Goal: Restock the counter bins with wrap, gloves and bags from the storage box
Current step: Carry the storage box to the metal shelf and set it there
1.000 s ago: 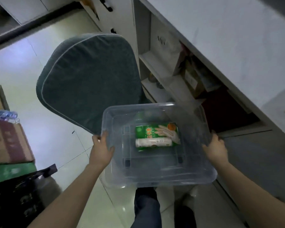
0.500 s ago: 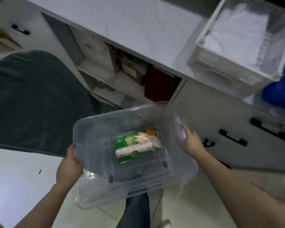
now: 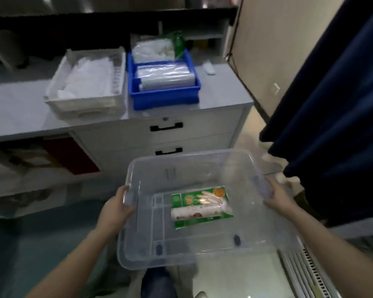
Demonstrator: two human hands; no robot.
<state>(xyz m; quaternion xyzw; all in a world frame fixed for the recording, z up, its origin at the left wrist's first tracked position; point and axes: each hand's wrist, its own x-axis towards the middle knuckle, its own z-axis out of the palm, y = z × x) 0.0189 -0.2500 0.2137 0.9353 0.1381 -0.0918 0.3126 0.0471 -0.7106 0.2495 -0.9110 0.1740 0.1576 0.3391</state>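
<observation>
Left hand (image 3: pixel 116 208) and right hand (image 3: pixel 277 197) each clamp an opposite rim of the clear storage box (image 3: pixel 190 168) — fingers curled over the edge; the box hangs before the counter (image 3: pixel 15 108). Inside lie a green glove packet (image 3: pixel 205 195) and a white roll (image 3: pixel 195 212) resting on it.

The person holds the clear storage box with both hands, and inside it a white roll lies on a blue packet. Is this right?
Not quite: the head view shows the packet under the white roll is green, not blue. Both hands, left hand and right hand, do hold the clear storage box.
</observation>
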